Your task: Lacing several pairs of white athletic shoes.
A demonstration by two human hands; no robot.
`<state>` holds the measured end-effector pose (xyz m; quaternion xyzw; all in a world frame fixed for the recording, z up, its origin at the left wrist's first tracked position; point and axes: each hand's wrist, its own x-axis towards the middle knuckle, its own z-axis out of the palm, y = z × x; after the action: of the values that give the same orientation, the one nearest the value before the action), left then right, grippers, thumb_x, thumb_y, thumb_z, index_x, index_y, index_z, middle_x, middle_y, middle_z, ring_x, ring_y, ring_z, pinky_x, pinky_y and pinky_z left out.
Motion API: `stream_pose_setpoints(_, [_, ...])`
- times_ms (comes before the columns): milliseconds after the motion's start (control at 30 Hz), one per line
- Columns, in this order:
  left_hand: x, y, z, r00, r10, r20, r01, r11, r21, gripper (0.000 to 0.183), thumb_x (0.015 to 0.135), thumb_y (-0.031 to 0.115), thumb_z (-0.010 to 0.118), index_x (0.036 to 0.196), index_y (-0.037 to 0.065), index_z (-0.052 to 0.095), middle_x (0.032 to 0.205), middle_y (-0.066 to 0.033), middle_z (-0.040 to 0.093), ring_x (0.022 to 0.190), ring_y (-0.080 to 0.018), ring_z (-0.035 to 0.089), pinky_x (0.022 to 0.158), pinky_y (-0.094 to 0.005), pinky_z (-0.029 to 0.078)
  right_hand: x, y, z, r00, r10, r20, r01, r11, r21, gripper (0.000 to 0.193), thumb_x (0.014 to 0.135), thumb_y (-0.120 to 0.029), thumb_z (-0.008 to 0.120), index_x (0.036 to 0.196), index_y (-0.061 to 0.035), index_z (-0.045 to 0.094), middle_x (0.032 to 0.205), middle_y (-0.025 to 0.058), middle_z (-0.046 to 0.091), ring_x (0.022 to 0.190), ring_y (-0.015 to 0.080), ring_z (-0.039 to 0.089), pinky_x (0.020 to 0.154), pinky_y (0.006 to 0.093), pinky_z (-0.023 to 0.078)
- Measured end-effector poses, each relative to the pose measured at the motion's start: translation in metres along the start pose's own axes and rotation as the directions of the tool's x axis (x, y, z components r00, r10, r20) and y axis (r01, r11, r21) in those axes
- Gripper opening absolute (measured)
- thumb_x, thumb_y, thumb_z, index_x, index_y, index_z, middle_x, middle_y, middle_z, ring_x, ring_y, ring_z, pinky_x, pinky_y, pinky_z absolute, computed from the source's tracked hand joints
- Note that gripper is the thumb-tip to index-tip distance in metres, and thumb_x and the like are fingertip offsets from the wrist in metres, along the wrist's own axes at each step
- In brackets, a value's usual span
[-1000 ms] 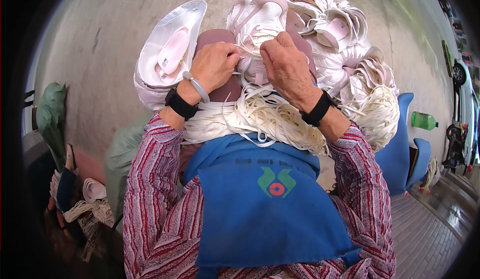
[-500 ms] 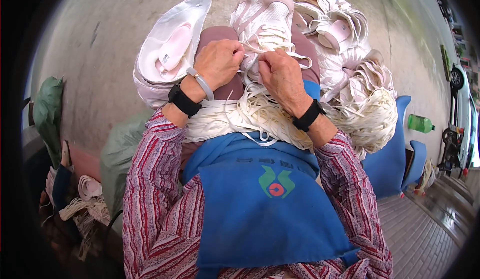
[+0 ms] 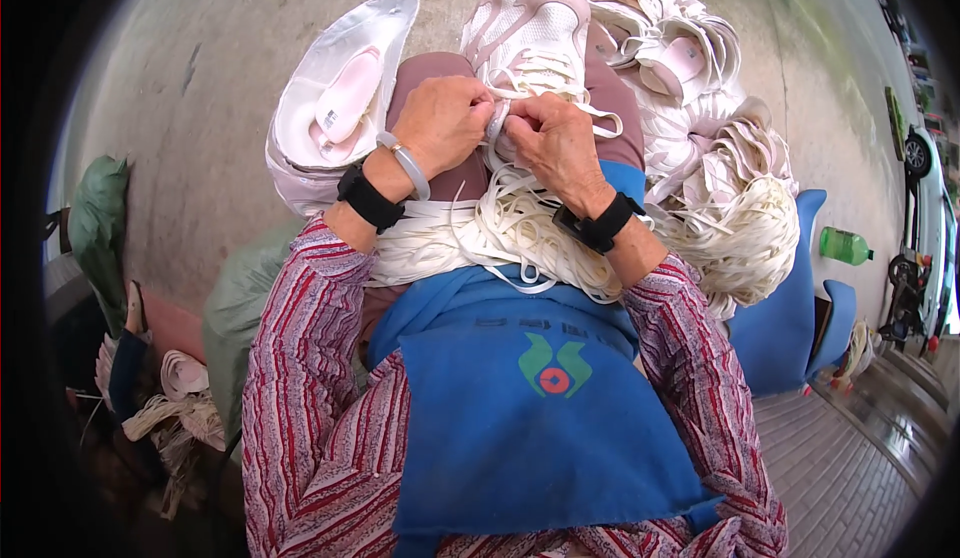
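Note:
A white and pink shoe upper [image 3: 527, 30] rests across my lap, with a white shoelace [image 3: 545, 66] partly threaded through its eyelets. My left hand [image 3: 440, 130] is closed at the upper's near left edge, its fingertips pinched together there. Right beside it, my right hand [image 3: 558, 146] pinches the lace, thumb and forefinger almost meeting the left fingertips. The exact spot between the fingertips is largely hidden. Below both hands, a heap of loose white laces [image 3: 500, 226] lies over my lap and blue apron [image 3: 540, 438].
Stacked white uppers [image 3: 350, 33] sit by my left knee. More uppers [image 3: 690, 68] and a thick lace bundle [image 3: 750, 243] lie on the right, near a blue chair [image 3: 775, 328] and a green bottle [image 3: 845, 247]. Green sacks [image 3: 98, 213] and scattered pieces stand at left.
My right hand has shifted slightly left and turned, bringing its fingertips up to the left ones. My left hand stays almost in place.

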<state>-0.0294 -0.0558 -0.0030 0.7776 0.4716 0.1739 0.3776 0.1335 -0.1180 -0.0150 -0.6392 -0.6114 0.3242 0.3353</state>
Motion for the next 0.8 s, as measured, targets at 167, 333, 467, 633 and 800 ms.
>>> stream_pose_setpoints(167, [-0.004,-0.001,-0.002,0.978,-0.200,0.065,0.210,0.953,-0.217,0.014,0.082,0.015,0.061,0.082,0.001,0.064,0.077,-0.0159,0.066,0.073,-0.0368,0.064,0.067,-0.0420,0.051,-0.002,0.001,0.002,0.999,-0.032,-0.016,0.031,0.995,-0.095,0.015,0.080,-0.016,0.063,0.086,-0.0040,0.070,0.078,0.0172,0.060,0.074,0.0353,0.060,0.068,0.0428,0.048])
stream_pose_setpoints(333, [-0.009,-0.003,0.006,0.977,0.208,-0.049,-0.199,0.969,0.146,0.012,0.086,0.009,0.061,0.093,0.000,0.063,0.083,-0.0126,0.065,0.072,-0.0274,0.063,0.068,-0.0350,0.050,0.002,0.005,0.008,0.995,-0.095,-0.032,0.089,0.986,-0.139,0.014,0.080,-0.016,0.063,0.081,-0.0026,0.067,0.081,0.0174,0.061,0.074,0.0361,0.061,0.067,0.0443,0.048])
stream_pose_setpoints(467, [-0.008,0.001,0.003,0.985,0.163,-0.048,-0.157,0.982,0.104,0.019,0.086,0.007,0.061,0.104,0.002,0.062,0.097,-0.0135,0.066,0.086,-0.0298,0.063,0.076,-0.0353,0.050,-0.002,0.002,0.006,0.984,-0.180,-0.011,0.169,0.940,-0.295,0.013,0.081,-0.013,0.061,0.080,-0.0002,0.060,0.081,0.0179,0.058,0.070,0.0368,0.061,0.061,0.0455,0.049])
stream_pose_setpoints(633, [0.004,0.007,0.003,0.909,0.350,-0.225,-0.349,0.936,0.047,0.025,0.086,0.008,0.062,0.111,0.003,0.061,0.106,-0.0122,0.066,0.096,-0.0263,0.062,0.082,-0.0335,0.049,-0.022,-0.006,-0.015,0.945,-0.323,0.053,0.308,0.822,-0.479,0.012,0.077,-0.008,0.062,0.084,-0.0025,0.054,0.085,0.0143,0.054,0.065,0.0324,0.062,0.051,0.0416,0.050])
stream_pose_setpoints(800, [0.017,0.016,-0.002,0.965,0.138,-0.222,-0.191,0.951,-0.242,0.016,0.084,0.011,0.065,0.097,0.002,0.063,0.094,-0.0134,0.067,0.083,-0.0288,0.065,0.074,-0.0335,0.051,-0.007,0.009,-0.063,0.937,-0.334,-0.107,0.218,0.794,-0.568,0.009,0.079,-0.007,0.060,0.080,-0.0045,0.052,0.080,0.0119,0.053,0.064,0.0316,0.060,0.052,0.0403,0.048])
